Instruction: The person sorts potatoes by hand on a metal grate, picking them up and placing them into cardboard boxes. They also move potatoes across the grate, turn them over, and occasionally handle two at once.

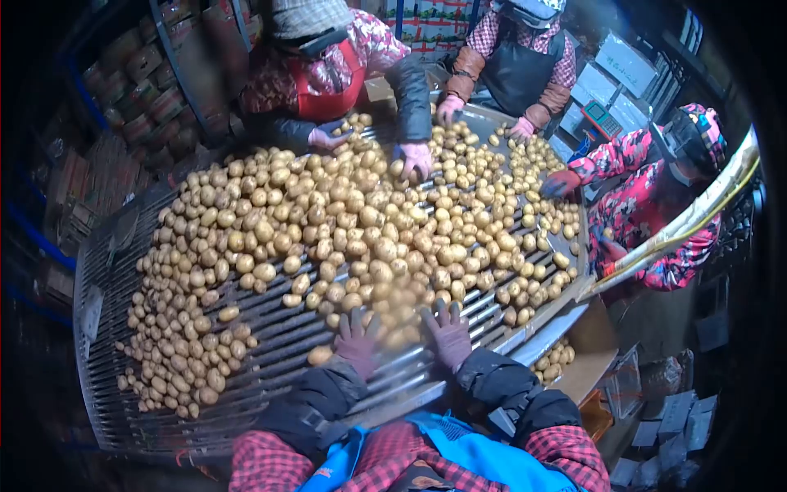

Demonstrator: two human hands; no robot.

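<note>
My left hand (357, 343), in a dark purplish work glove, rests low over the slatted metal sorting table (283, 332) with its fingers spread. A single potato (320, 355) lies just to its left. My right hand (449, 336), gloved alike, has its fingers stretched forward at the near edge of the potato heap (352, 213). Between the two hands sit several potatoes (397, 328), partly blurred. Neither hand is closed round a potato. Dark sleeve covers reach up both forearms.
Across the table one co-worker (328, 82) reaches into the heap with gloved hands; others stand at the far side (529, 66) and right (656, 197). An open cardboard box (590, 340) holding potatoes is below the right edge. Stacked cartons (135, 82) line the left.
</note>
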